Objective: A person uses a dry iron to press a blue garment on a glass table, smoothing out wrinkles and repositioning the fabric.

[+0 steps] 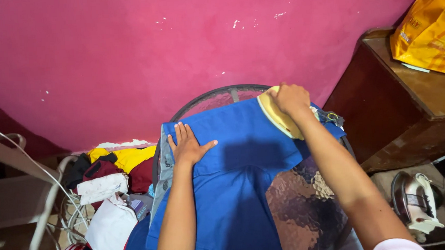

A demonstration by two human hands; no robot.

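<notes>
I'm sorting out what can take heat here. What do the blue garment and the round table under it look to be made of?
The blue garment looks like a matte knit or woven cloth: it folds softly and drapes over the edge under the left hand. The round table seems to be textured glass with a dimpled, shiny surface in a dark rim, probably metal. The right hand presses a yellow collar, also cloth.

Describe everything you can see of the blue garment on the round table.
The blue garment is plain, bright blue cloth, apparently a knit shirt. It lies spread flat over a round glass-topped table, its near end hanging off the edge toward the person. The left hand presses flat on its left side. The right hand rests on a yellow object at its upper right corner. A shadow crosses its middle. A grey patterned strip lies along its left edge.
</notes>
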